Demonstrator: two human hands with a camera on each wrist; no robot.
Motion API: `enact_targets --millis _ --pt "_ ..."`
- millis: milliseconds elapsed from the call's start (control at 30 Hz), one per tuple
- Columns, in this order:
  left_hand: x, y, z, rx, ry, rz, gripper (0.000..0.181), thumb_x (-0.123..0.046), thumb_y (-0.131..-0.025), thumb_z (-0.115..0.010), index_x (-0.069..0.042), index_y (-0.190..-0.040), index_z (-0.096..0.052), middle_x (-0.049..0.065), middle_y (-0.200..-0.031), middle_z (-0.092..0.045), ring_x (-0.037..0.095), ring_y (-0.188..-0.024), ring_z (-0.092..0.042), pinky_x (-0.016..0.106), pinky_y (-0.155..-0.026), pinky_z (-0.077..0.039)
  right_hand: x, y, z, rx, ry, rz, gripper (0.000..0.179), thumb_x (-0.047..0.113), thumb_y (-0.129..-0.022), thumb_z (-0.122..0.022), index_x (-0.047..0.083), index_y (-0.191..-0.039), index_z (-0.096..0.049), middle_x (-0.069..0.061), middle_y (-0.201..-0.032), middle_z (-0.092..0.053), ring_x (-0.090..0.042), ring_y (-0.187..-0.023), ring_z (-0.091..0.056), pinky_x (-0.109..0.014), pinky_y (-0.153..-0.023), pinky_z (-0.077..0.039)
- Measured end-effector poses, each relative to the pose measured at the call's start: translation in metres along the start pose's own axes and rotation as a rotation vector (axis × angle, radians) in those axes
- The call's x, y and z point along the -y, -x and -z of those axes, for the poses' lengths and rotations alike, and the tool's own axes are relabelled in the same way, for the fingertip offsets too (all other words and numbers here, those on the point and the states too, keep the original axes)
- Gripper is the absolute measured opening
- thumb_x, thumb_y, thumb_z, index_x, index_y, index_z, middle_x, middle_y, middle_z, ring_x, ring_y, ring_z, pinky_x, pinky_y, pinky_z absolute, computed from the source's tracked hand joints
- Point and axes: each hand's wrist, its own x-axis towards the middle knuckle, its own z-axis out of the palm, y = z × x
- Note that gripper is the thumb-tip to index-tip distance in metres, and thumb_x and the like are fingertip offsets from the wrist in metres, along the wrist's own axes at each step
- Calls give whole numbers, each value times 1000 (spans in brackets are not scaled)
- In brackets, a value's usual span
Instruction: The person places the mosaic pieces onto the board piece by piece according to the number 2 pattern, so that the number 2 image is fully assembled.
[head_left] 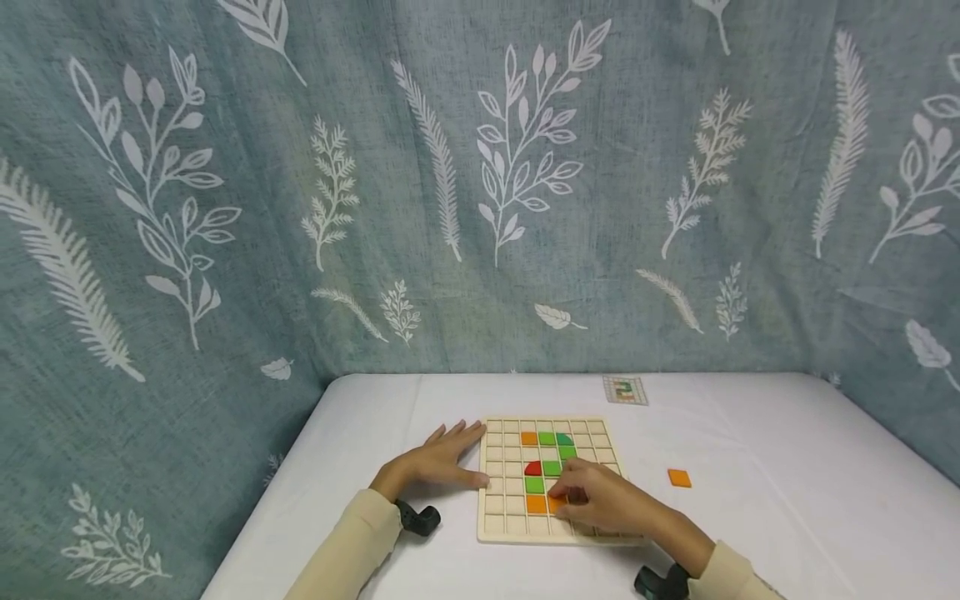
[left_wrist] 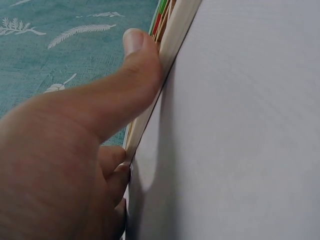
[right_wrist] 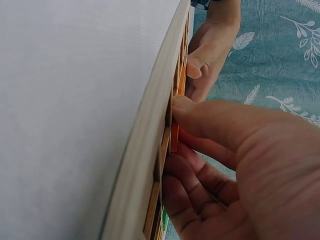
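A pale wooden grid board (head_left: 495,504) lies on the table. My left hand (head_left: 435,464), fingers spread, rests at its left edge; the thumb (left_wrist: 142,60) lies against the rim in the left wrist view. Over the board's lower middle, my right hand (head_left: 600,500) pinches an orange square tile (right_wrist: 174,139) between thumb and fingers, down at a cell beside another orange tile (head_left: 536,504). Further up sit a green tile (head_left: 534,485), a red rounded tile (head_left: 533,468), more green squares, a teal rounded tile (head_left: 564,439) and an orange square (head_left: 528,438). My right hand covers several cells.
One loose orange tile (head_left: 679,477) lies on the white table (head_left: 750,517) to the right of the board. Behind the board, near the far edge, is a small card (head_left: 625,390) with a coloured grid pattern. A leaf-printed curtain (head_left: 450,208) hangs behind the table.
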Motion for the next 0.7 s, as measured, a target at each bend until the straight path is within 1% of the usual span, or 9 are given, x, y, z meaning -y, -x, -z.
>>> enact_targets --millis 200,433,600,700 --pt "-1 1 -2 -2 -7 -1 102 -63 -85 -67 -15 -161 -20 3 -168 -18 28 -157 -8 53 -127 -3 -1 1 -1 2 -7 0 26 28 -87 -78 14 -109 -77 6 -92 -59 2 -74 -46 -17 -63 -45" --pt "0 0 -3 1 -9 10 104 -66 -83 -68 -16 -161 -20 2 -169 -17 27 -158 -7 51 -128 -2 0 2 -1 -10 -4 30 27 25 -86 -79 12 -110 -77 5 -94 -61 3 -74 -47 -17 -63 -47" --pt "1 0 -2 2 -13 8 103 -66 -84 -67 -17 -161 -20 2 -169 -17 27 -158 -7 52 -128 -2 0 2 0 0 -9 15 27 27 -87 -78 13 -110 -77 5 -95 -61 3 -74 -47 -17 -63 -47" --pt "1 0 -1 2 -11 3 102 -65 -85 -67 -17 -161 -19 1 -169 -16 26 -158 -7 51 -128 -3 -1 1 1 6 -14 7 28 31 -88 -77 15 -110 -77 6 -97 -61 0 -77 -49 -17 -65 -48"
